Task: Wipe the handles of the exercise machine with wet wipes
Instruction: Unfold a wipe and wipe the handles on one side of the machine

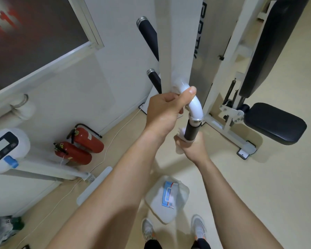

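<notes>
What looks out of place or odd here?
Two red fire extinguishers lie on their sides on the floor by the wall, not upright or mounted. The wet wipes pack lies down by the person's shoes. Nothing looks spilled or broken.

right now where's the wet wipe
Head view, just right of centre: the wet wipe is bunched in the right hand, wrapped round the black handle grip, below the white bend that the left hand holds.
</notes>
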A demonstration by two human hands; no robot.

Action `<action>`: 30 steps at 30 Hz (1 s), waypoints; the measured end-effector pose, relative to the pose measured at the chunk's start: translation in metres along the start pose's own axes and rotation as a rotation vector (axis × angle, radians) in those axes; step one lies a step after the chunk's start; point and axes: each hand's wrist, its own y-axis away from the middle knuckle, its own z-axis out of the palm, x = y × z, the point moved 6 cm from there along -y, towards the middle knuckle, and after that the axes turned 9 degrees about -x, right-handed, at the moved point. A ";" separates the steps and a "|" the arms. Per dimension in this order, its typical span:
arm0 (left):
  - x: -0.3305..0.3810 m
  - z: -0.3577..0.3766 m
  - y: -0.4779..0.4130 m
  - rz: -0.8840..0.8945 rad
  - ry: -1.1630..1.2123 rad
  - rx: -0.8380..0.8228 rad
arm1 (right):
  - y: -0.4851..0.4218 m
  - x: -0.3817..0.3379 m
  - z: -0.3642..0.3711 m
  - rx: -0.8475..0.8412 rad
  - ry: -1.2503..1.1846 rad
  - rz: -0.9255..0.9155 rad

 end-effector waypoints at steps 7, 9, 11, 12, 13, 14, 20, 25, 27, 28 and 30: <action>0.003 0.010 0.002 0.020 0.018 -0.012 | 0.006 -0.045 -0.018 0.032 0.061 -0.086; 0.005 0.015 0.003 0.035 0.049 -0.016 | 0.016 -0.066 -0.020 0.256 -0.029 -0.172; 0.006 0.018 0.004 0.045 0.071 -0.017 | 0.023 -0.075 -0.017 0.483 -0.101 -0.213; 0.006 0.018 0.004 0.046 0.077 -0.016 | 0.024 -0.076 -0.015 0.573 -0.132 -0.227; 0.006 0.018 0.003 0.044 0.078 -0.011 | 0.024 -0.073 -0.013 0.637 -0.142 -0.241; 0.006 0.017 0.002 0.041 0.073 -0.004 | 0.022 -0.069 -0.011 0.665 -0.127 -0.245; -0.001 0.002 -0.003 0.005 0.005 0.002 | -0.003 0.011 0.000 0.110 -0.030 0.003; -0.002 0.003 -0.001 0.009 0.011 -0.015 | 0.001 0.010 -0.004 0.013 0.031 0.041; 0.000 0.006 -0.001 0.029 0.032 -0.024 | 0.008 -0.017 -0.008 0.116 -0.024 -0.036; 0.001 0.008 -0.001 0.038 0.042 -0.030 | 0.011 -0.035 -0.011 0.171 -0.047 -0.097; 0.004 0.012 -0.001 0.048 0.057 -0.043 | 0.013 -0.066 -0.016 0.255 -0.087 -0.184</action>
